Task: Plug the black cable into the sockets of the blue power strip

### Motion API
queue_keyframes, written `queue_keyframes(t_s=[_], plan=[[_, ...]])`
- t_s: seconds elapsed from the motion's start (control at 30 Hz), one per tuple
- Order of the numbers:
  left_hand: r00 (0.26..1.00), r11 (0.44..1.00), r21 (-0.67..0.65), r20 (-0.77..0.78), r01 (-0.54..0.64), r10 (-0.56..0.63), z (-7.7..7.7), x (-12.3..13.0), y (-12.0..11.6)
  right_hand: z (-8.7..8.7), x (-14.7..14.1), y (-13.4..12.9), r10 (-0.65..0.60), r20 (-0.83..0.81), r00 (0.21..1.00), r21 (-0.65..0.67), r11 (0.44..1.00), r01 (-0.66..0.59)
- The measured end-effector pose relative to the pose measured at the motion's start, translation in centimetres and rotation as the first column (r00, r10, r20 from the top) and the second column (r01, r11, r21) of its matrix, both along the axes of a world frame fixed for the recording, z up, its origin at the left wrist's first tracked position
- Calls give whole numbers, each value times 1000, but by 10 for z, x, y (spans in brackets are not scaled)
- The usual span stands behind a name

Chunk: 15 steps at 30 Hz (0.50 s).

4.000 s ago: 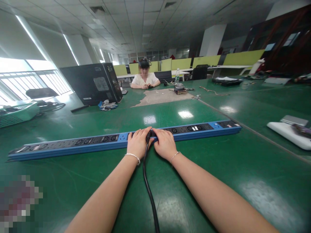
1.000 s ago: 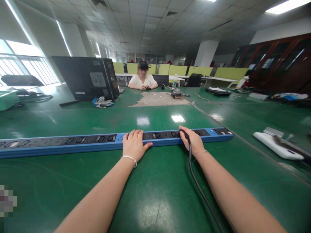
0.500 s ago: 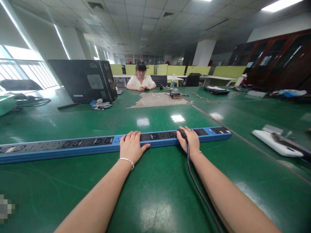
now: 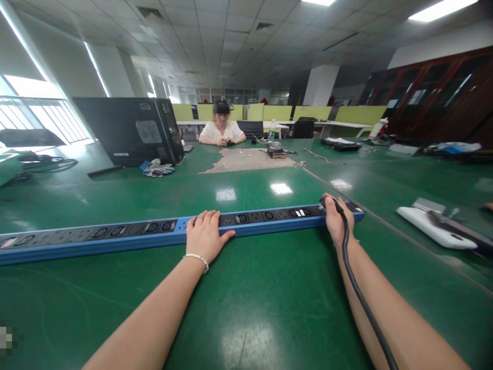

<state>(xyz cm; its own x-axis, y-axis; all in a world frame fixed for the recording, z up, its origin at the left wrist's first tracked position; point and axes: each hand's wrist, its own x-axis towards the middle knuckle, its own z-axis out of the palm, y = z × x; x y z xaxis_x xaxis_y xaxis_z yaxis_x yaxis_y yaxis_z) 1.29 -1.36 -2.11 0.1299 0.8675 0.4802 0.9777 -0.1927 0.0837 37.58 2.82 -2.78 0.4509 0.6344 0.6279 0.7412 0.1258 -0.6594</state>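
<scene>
A long blue power strip (image 4: 131, 240) with black socket panels lies across the table in front of me. My left hand (image 4: 204, 234) grips it near the middle, fingers over the top and thumb along the near side. At the strip's right end, my right hand (image 4: 336, 218) is closed around a black plug (image 4: 325, 202), its prongs end pointing left over the sockets. A thick black cord (image 4: 356, 288) runs from the plug down along my right forearm. Whether the plug touches the strip I cannot tell.
Across the green table (image 4: 246, 293) sits a person (image 4: 222, 128). A black computer case (image 4: 127, 131) stands at the back left, with work gloves (image 4: 157, 168) before it. To the right lies a white device (image 4: 435, 228). A bottle (image 4: 272, 129) stands farther back.
My right hand has moved right along the strip with the plug, uncovering sockets it covered before. My left hand stays on the strip.
</scene>
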Motion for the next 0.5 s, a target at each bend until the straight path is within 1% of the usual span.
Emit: queue_keyframes(t_s=[0.07, 0.17, 0.23, 0.37, 0.5], plan=[[1000, 1000, 3, -3, 5, -5, 0, 0, 0, -2, 9, 2, -41, -9, 999, -87, 995, 40], [1000, 1000, 6, -6, 10, -10, 0, -1, 0, -1, 10, 4, -58, 50, 997, -193, 979, 67], [1000, 1000, 10, -9, 9, -9, 0, -1, 0, 0, 9, 5, -53, 80, 995, -230, 971, 70], [1000, 1000, 22, -15, 17, -16, -1, -1, 0, 1, 13, 6, -21, 80, 997, -278, 960, 43], [1000, 1000, 20, -13, 16, -16, -1, -1, 0, 0, 17, 6, 2, 105, 994, -309, 951, 31]])
